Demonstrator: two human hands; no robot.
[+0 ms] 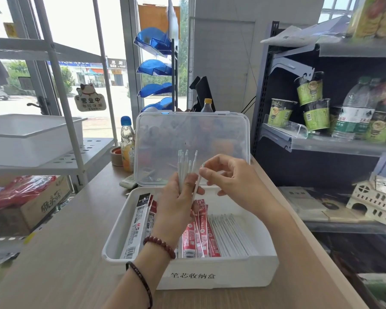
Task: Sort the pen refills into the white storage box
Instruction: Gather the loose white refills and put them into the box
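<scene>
Slim white pen refills [184, 166] stand upright in the left hand [176, 204] above the open white storage box [221, 267], where more refills [230, 235] lie flat at right.

Grips a bundle of white pen refills [183, 167] upright in the left hand [176, 204], above the white storage box [232, 270] on the table [65, 253]. Pinches a single refill [196, 188] beside the bundle with the right hand [232, 177]. In the box: packaged refills [201, 230] at left, loose white refills [230, 235] at right; clear lid [192, 134] upright behind.

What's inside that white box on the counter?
The white box holds black-and-white packets at left, red packets in the middle, loose white refills at right. The left hand hides part of the packets.
</scene>
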